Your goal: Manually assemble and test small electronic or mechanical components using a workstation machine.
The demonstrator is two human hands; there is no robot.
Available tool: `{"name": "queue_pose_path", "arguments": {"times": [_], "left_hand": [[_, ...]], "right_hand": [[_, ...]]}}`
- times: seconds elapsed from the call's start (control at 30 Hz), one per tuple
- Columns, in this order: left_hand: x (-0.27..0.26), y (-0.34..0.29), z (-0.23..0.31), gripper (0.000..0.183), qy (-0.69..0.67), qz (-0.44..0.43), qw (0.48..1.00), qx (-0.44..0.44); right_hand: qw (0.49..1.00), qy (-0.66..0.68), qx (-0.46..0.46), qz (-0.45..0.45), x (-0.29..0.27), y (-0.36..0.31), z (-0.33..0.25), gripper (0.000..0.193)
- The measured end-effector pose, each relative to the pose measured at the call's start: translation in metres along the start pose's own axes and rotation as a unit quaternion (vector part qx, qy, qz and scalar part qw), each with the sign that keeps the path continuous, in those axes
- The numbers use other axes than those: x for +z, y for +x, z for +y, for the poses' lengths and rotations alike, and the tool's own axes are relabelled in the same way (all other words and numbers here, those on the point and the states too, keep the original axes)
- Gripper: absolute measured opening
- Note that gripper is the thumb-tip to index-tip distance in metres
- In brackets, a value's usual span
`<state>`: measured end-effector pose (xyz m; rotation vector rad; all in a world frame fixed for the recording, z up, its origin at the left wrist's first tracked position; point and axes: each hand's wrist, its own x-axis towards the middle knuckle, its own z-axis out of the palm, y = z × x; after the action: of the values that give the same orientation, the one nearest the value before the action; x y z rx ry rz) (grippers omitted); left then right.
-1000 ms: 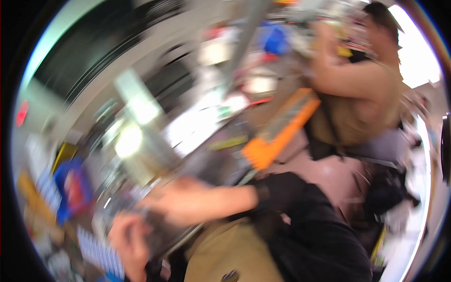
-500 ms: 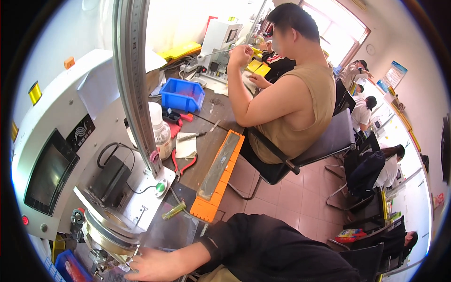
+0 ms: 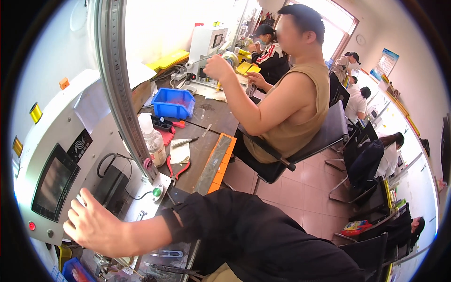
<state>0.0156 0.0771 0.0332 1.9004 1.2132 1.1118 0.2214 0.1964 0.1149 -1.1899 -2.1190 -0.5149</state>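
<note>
My right hand (image 3: 96, 228), in a black sleeve (image 3: 206, 211), is raised over the lower part of a white benchtop machine (image 3: 44, 136). Its upper fingers fan out, while the lower ones curl under. The thumb and whatever it may pinch are hidden behind the hand. Close to the fingers is the machine's dark screen (image 3: 55, 181). Below the wrist shows a small metal mechanism (image 3: 104, 264), partly covered by my hand. A dark slim tool (image 3: 171, 269) and a pale blue flat piece (image 3: 167, 254) lie near my forearm. My left hand is out of view.
Red-handled pliers (image 3: 177, 171), a clear bottle (image 3: 154, 144) and a blue bin (image 3: 173, 102) stand on the bench. An orange-edged grey strip (image 3: 217, 162) lies by its edge. A co-worker (image 3: 291, 113) sits beyond. A metal upright (image 3: 117, 80) rises beside the machine.
My right hand has lifted from the metal mechanism, up and to the left. My view has shifted slightly. The co-worker's raised hand has moved left.
</note>
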Motion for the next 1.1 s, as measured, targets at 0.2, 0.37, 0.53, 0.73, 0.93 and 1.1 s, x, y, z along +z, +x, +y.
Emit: {"name": "queue_pose_path", "arguments": {"times": [0.2,0.37,0.53,0.73,0.93,1.1], "left_hand": [[-0.006,-0.001,-0.009,0.014,0.033,-0.01,0.999,-0.002],[-0.01,-0.02,-0.025,0.011,0.001,0.04,0.999,0.017],[0.002,0.006,0.0,0.017,0.015,-0.021,0.999,0.047],[0.002,0.01,0.004,0.025,-0.012,-0.036,0.995,0.096],[-0.005,0.007,0.004,0.026,-0.012,-0.033,0.995,0.091],[-0.002,0.009,0.003,0.027,-0.03,-0.033,0.994,0.096]], "right_hand": [[0.972,-0.07,0.068,-0.212,0.0,0.025,-0.002,0.022],[0.965,-0.063,0.056,-0.247,-0.025,0.035,-0.015,0.015],[0.996,-0.017,-0.01,-0.09,-0.022,0.012,0.015,0.012],[0.993,-0.001,0.025,-0.114,-0.019,0.021,0.012,0.029],[0.984,-0.135,0.067,-0.092,-0.016,0.025,-0.005,0.032],[0.989,-0.122,0.029,-0.076,-0.013,0.025,0.001,0.032]]}}
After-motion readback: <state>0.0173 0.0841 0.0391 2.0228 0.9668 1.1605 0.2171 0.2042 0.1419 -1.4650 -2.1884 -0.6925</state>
